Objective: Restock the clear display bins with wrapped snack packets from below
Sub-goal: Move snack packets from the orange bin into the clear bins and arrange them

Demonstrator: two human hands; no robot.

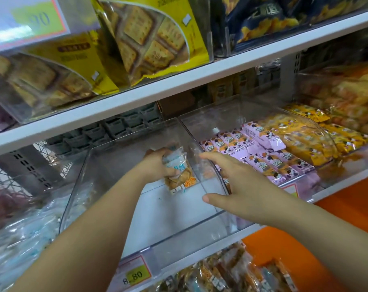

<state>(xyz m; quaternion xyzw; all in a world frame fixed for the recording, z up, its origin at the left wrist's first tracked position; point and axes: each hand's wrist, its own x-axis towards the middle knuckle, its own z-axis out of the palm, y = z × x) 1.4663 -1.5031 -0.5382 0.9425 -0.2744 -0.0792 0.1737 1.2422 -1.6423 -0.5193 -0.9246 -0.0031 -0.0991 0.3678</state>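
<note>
step: fill centre-frame bin; left hand fingers clench packets inside it; right hand fingers spread, bracing bin wall; advice: release packets low, toward back

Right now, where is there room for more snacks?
In the middle bin the floor is bare from the packets in the left hand to the front wall. The right bin, past the right hand, is crowded with pink packets.

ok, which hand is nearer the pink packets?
Right. The right hand sits beside the pink packets at the bin wall; the left hand is further left, holding a snack packet.
</note>
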